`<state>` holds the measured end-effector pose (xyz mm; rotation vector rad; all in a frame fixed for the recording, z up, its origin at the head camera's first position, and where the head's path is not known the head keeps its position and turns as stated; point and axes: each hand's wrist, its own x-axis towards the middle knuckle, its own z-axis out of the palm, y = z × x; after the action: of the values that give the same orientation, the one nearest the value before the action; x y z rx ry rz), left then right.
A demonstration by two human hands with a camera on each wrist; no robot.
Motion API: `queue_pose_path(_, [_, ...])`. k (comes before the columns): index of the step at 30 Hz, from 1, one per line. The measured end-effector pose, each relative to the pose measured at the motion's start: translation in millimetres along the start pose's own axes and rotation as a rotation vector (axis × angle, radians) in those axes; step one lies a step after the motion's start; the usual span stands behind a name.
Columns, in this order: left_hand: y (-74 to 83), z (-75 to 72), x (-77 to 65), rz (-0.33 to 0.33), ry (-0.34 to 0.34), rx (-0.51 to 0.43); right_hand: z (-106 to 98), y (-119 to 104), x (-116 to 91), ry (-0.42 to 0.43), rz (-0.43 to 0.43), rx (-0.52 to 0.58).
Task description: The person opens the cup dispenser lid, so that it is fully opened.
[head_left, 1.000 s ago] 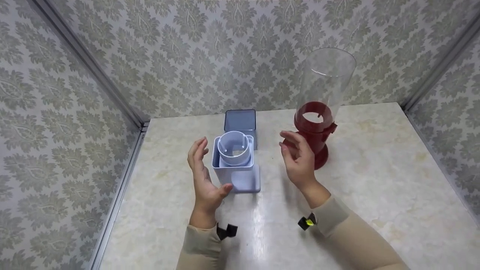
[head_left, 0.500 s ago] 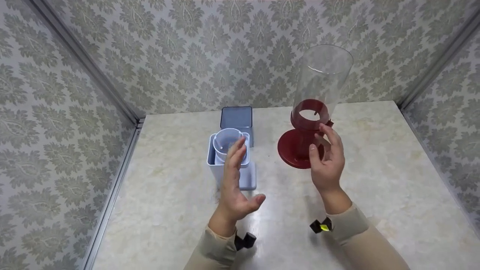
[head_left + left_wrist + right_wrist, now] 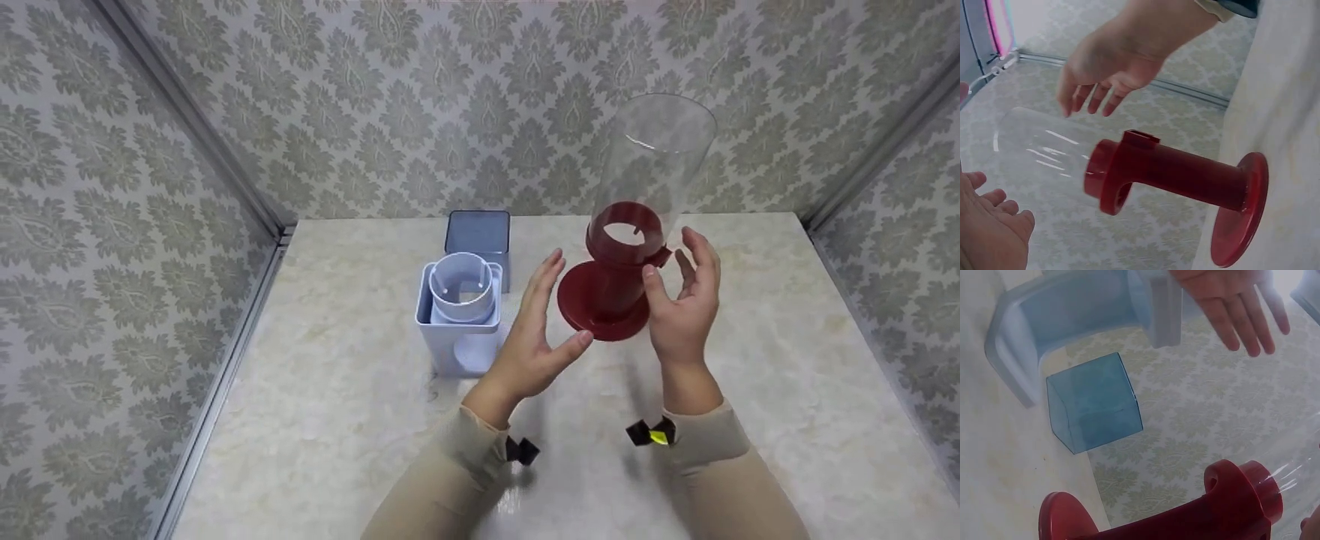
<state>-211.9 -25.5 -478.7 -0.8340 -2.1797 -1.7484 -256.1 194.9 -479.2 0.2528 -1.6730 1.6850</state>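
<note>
A red stand point(image 3: 600, 307) with a round foot and a ring-shaped top stands at the right, carrying a clear cylinder point(image 3: 652, 172). My right hand point(image 3: 686, 315) is close beside the ring's right side, thumb and fingers spread. On the other side, my left hand point(image 3: 529, 349) is held up with straight fingers and thumb apart, between this stand and a light blue one point(image 3: 442, 349). The left wrist view has the red stand point(image 3: 1185, 174) between both hands, with a gap around it. Neither hand holds anything.
The light blue stand has a round collar point(image 3: 461, 296) at its top. Right behind it is a see-through blue square container point(image 3: 478, 232). Patterned wall panels point(image 3: 480, 112) enclose the marbled tabletop point(image 3: 337, 360) at the back and sides.
My left hand has moved right, from the light blue stand's left side to the red stand's left. My right hand has shifted right, from the red stand's front to its right side.
</note>
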Motion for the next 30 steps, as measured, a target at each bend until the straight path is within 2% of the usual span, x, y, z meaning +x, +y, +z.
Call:
queue_pose_path(6, [-24.9,23.1,22.0,-0.121,0.016,-0.047,-8,12,8,-0.021,0.077,0.004])
queue_pose_path(11, [-45.2,31.2,36.9,-0.199,0.052,-0.027,-12,28,9,-0.02,0.188,-0.008])
queue_pose_path(16, [-60.0,37.3,56.8,-0.223,0.066,0.012,-15,39,10,-0.045,0.25,0.0])
queue_pose_path(21, [-65.8,42.4,73.6,-0.221,0.082,-0.037,-22,48,12,-0.065,0.288,-0.008])
queue_pose_path(25, [-69.2,43.9,84.0,-0.222,0.043,-0.06,-25,53,12,-0.076,0.35,0.006])
queue_pose_path(30, [-72.0,36.1,90.8,-0.264,-0.029,-0.011,-22,59,11,-0.103,0.375,-0.023])
